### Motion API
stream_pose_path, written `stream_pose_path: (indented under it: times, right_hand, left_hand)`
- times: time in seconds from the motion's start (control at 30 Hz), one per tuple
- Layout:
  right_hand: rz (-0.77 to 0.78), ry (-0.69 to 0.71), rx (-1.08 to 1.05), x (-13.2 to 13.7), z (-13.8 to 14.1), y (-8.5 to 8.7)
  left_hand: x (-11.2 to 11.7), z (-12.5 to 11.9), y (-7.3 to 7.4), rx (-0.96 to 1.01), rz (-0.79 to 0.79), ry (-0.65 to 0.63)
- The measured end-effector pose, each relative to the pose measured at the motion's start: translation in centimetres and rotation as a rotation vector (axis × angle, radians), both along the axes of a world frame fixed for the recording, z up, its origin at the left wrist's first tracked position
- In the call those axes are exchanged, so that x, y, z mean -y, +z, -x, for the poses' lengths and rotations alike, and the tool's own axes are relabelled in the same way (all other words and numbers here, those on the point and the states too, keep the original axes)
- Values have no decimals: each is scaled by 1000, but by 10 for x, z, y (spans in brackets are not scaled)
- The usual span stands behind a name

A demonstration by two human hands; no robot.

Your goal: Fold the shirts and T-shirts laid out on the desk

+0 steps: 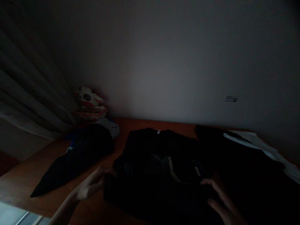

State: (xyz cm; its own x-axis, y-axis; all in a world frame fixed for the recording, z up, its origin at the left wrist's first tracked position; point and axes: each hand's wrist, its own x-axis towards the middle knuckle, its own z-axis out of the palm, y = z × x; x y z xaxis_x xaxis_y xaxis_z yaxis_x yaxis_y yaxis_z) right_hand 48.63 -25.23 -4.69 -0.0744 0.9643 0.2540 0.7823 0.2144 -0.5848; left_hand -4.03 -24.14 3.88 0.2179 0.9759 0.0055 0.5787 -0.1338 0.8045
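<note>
My left hand (pixel 90 187) lay loosely spread, fingertips touching the left edge of the black shirt (pixel 159 175) at lower centre; my right hand (pixel 222 203) rested half-curled on its right side, gripping nothing.

I see two bare hands in dim light; my left hand (pixel 90 186) shows slim fingers and an unsleeved forearm behind it; my right hand (pixel 223 203) wears no glove; no ring or watch visible

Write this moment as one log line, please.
left hand: touching black shirt | right hand: on shirt | surface: wooden table
</note>
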Motion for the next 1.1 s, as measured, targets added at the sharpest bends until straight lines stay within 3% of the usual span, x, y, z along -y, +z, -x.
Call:
stream_pose_path:
  times: [0.1, 0.2, 0.3, 0.43, 0.53, 0.63, 0.8, 0.93, 1.0, 1.1]
  right_hand:
    - [56, 118, 91, -2, 15, 15]
    - [13, 184, 149, -6, 40, 31]
    - [-36, 169, 115, -18, 68, 45]
    - [70, 215, -23, -51, 107, 56]
    - [139, 281, -69, -81, 133, 51]
    - [174, 303, -100, -107, 148, 36]
    - [142, 288, -269, -123, 151, 7]
    - [81, 288, -282, -119, 148, 0]
    - [65, 292, -270, -118, 147, 0]
    - [52, 299, -261, -118, 147, -2]
  left_hand:
    - [-5, -12, 10, -38, 60, -111]
    - [-34, -33, 14, -82, 61, -180]
    - [-83, -48, 1, -192, -29, 51]
    - [-157, -49, -31, -520, -75, 350]
    - [-201, -45, -49, -569, -13, 458]
    - [-229, -43, -58, -558, 25, 476]
    - [-247, -41, -65, -501, -100, 478]
    - [-240, -44, -62, -501, -324, 521]
    - [-230, -53, -63, -521, -412, 458]
    - [-205, -71, -73, -587, -476, 236]
